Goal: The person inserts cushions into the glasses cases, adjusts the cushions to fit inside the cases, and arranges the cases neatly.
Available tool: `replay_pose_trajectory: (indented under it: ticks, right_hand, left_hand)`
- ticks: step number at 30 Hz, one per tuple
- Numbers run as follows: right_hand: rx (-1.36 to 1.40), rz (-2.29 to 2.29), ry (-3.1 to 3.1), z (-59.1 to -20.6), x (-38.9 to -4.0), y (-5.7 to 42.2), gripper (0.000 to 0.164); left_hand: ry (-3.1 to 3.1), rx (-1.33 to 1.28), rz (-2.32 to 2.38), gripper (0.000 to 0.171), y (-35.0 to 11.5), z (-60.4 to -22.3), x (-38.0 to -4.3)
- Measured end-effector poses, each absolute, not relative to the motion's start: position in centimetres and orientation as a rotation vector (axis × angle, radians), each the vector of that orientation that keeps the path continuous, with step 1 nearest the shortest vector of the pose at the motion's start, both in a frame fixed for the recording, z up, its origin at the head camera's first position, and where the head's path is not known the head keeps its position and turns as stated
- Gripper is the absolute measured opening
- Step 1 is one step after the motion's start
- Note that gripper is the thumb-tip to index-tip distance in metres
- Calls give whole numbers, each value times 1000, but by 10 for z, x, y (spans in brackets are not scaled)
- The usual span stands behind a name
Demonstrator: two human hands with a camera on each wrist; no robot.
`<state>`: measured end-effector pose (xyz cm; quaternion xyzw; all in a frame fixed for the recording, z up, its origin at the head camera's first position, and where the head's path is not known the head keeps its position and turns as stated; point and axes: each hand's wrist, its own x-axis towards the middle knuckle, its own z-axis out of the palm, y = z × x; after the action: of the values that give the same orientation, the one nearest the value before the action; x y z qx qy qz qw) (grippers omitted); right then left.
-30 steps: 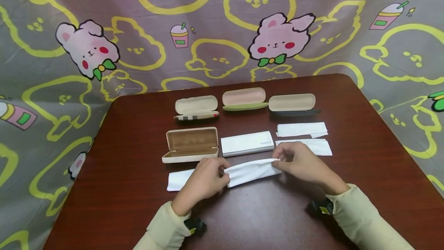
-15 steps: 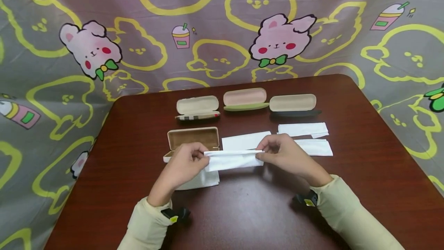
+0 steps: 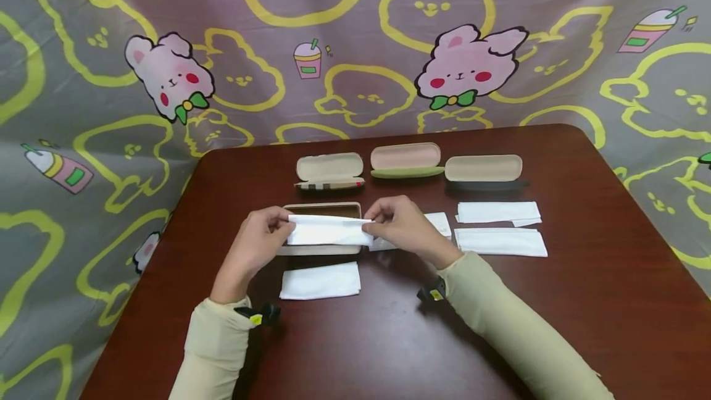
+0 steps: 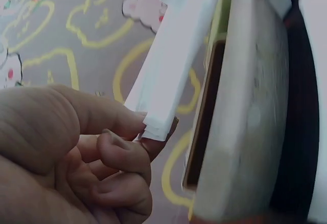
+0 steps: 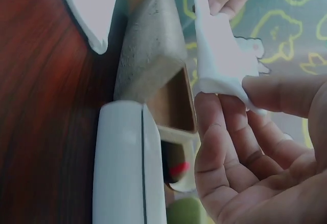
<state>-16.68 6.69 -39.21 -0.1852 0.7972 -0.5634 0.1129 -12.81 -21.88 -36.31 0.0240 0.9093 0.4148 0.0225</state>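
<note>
A folded white cloth is stretched between both hands, over the open cream glasses case with a brown lining. My left hand pinches its left end between thumb and fingers; the left wrist view shows the cloth with layered folds at that end. My right hand pinches the right end, and in the right wrist view the thumb lies on the cloth with fingers beneath. Part of the case's interior is hidden behind the cloth. A closed white glasses case is partly covered by the right hand.
Behind stand three open glasses cases: a checked one, a green one with pink lining and a dark one. Two folded white cloths, one farther back and one nearer, lie at right; another cloth lies in front.
Both hands have carried the cloth left and away from the body, from in front of the closed white case to over the open cream case. The head view has shifted slightly left.
</note>
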Motion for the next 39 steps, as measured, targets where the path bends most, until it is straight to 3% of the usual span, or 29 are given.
replay_pose_trajectory:
  ticks: [9, 26, 33, 39]
  right_hand:
    - [-570, -1587, 2412, -398, -179, 42, 5]
    - [-792, -1287, 2611, -398, -157, 26, 7]
    - [-808, -1116, 2705, -397, -160, 18, 36]
    - [-722, -989, 2771, -397, -170, 10, 46]
  left_hand:
    - [2808, 9, 1274, 15, -239, -372, -132]
    - [2633, -171, 1310, 18, -246, -395, -121]
    - [2572, -198, 1382, 23, -246, -399, -119]
    - [2582, -222, 1477, 22, -244, -404, -123]
